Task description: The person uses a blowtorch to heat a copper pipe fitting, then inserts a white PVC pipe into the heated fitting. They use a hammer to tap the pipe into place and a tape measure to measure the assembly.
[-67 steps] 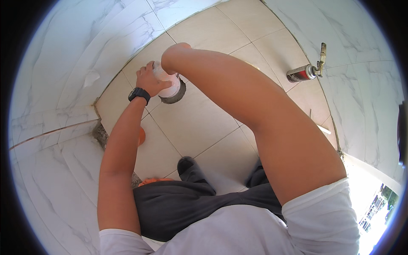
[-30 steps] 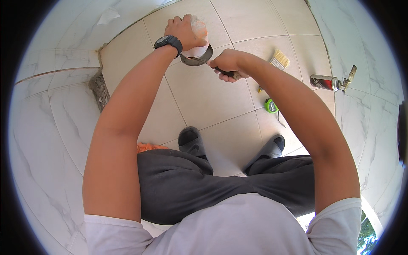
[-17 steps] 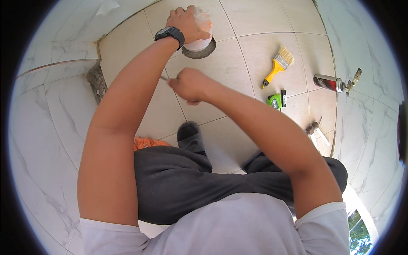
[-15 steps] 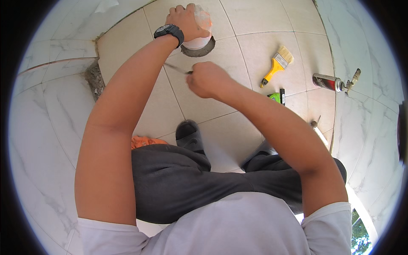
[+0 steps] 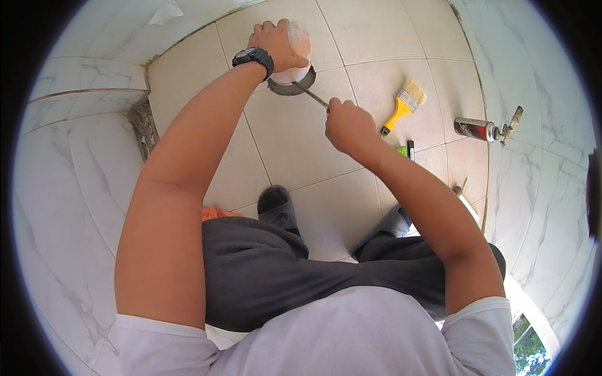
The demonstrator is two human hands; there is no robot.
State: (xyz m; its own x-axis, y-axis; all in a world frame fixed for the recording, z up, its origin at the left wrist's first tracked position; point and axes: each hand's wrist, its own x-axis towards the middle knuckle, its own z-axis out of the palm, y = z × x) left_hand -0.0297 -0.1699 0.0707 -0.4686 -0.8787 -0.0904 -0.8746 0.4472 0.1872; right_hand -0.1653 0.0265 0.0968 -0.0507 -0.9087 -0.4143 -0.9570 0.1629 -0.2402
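Gripping a whitish, orange-tinged cylinder point(image 5: 291, 74) at a rough grey ring point(image 5: 285, 90) in beige floor tile point(image 5: 307, 144), the left hand point(image 5: 274, 46) could be jabbed if the slim metal-shafted tool point(image 5: 312, 96) clasped in the right hand point(image 5: 352, 128) slips.

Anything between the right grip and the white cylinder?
Nothing visible: the slim metal tool in the right grip spans the gap to the near edge of the white cylinder; contact is unclear. The yellow-handled brush lies off to the right.

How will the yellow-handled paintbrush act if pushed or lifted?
The yellow-handled paintbrush is probably light, being slim. Its wide, flat ferrule should resist rolling. The pale bristles likely flex, while the smooth handle looks stiff.
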